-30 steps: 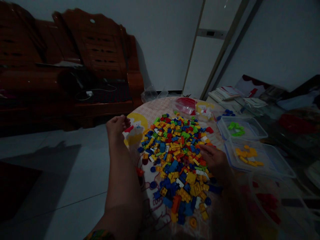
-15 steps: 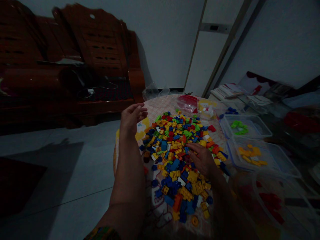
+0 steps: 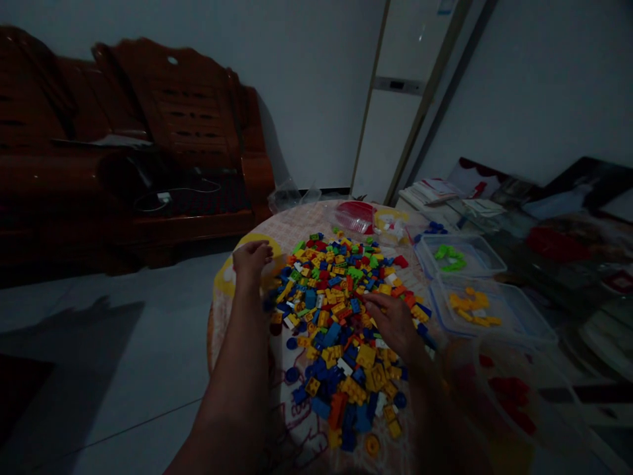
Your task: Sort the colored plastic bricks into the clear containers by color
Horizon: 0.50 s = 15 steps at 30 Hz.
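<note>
A wide heap of toy building bricks [image 3: 336,307] in yellow, blue, red, green, orange and white covers the middle of a round table. My left hand [image 3: 251,259] hovers by the heap's far left edge, fingers loosely bent and apart, holding nothing that I can see. On the right side of the heap is my right hand [image 3: 393,323], palm down. Its thumb and forefinger come together beside a blue brick [image 3: 355,305]; a small reddish piece shows at the fingertips, too dim to make out.
On the right stand clear plastic boxes, one with green pieces [image 3: 449,257], one with yellow pieces [image 3: 475,307]. Nearer is a round tub [image 3: 482,379] with red pieces. A red container [image 3: 357,216] lies at the table's far side. A wooden bench [image 3: 192,125] stands behind, left.
The view has shifted, so the scene sits further left and lower. My right hand's thumb and forefinger have drawn closer together among the bricks. My left hand's fingers are bent a little more.
</note>
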### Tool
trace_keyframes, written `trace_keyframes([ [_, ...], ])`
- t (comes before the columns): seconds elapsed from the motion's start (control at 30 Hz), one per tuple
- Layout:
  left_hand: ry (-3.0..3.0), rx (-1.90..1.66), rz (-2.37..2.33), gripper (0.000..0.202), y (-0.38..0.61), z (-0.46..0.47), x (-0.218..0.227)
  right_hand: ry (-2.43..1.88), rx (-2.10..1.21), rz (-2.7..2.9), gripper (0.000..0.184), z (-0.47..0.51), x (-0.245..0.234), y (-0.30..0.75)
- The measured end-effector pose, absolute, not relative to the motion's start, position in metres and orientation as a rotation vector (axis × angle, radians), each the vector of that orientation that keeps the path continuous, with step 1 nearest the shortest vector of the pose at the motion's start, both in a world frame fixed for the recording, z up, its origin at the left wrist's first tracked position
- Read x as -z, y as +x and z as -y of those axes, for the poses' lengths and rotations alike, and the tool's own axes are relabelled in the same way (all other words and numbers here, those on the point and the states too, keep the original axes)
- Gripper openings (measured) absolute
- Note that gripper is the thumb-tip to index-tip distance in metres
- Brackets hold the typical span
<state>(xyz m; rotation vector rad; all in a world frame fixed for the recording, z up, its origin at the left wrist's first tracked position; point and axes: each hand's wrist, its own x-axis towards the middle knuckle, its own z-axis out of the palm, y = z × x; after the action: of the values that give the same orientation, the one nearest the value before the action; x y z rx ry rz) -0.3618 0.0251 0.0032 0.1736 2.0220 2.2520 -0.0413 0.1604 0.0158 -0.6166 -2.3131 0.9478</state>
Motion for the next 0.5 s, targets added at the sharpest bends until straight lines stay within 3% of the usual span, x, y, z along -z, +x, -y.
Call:
trace_keyframes([
  [0.17, 0.549, -2.397, -1.612, 0.024, -0.319, -0.063, -0.065, -0.643, -0.984, 2.290, 0.029, -0.160, -0.013, -0.039],
  [0.3, 0.756, -2.410, -1.606, 0.026, -0.316, -0.061, -0.101, -0.675, -1.016, 2.255, 0.029, -0.162, -0.010, -0.039],
  [0.4, 0.750, -2.450, -1.803, 0.026, -0.339, -0.043, -0.097, -0.703, -1.054, 2.220, 0.029, -0.163, -0.007, -0.037],
  [0.5, 0.525, -2.420, -2.084, 0.023, -0.366, -0.014, -0.061, -0.721, -1.087, 2.196, 0.030, -0.165, -0.005, -0.035],
])
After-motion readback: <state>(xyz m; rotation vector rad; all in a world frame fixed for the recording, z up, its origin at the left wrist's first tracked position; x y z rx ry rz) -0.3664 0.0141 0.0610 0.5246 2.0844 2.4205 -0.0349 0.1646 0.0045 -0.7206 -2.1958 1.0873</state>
